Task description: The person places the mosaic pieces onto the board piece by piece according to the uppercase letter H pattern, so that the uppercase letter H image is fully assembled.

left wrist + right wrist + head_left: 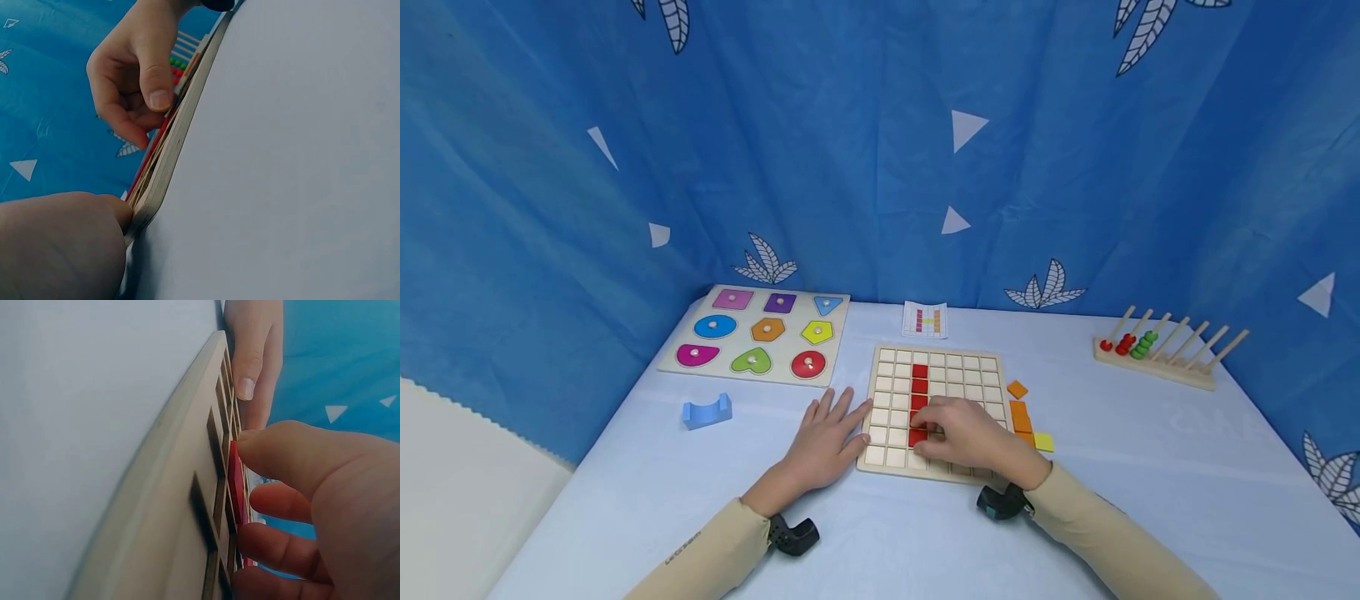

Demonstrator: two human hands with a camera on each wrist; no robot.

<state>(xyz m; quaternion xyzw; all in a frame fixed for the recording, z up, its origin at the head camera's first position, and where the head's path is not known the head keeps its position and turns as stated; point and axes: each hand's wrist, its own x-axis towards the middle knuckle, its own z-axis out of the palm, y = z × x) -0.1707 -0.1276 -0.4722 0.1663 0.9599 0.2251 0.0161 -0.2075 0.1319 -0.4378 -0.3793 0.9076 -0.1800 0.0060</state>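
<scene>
A wooden grid board (887, 471) lies on the table with a column of several red square tiles (920, 386) set in its cells. My right hand (962, 429) is over the board's middle, fingers bent, with thumb and fingertips pinching the lowest red tile (917, 437). In the right wrist view the thumb meets the edge of this red tile (235, 469), which sits at the grid. My left hand (823, 442) lies flat with fingers spread, thumb and fingertips at the board's left edge. Both hands also appear in the left wrist view.
Orange tiles (1019, 416) and a yellow tile (1043, 442) lie right of the board. Behind it is a pattern card (925, 332). A shape puzzle board (782, 342) and a blue arch block (707, 412) are left; a bead counting rack (1172, 371) stands far right.
</scene>
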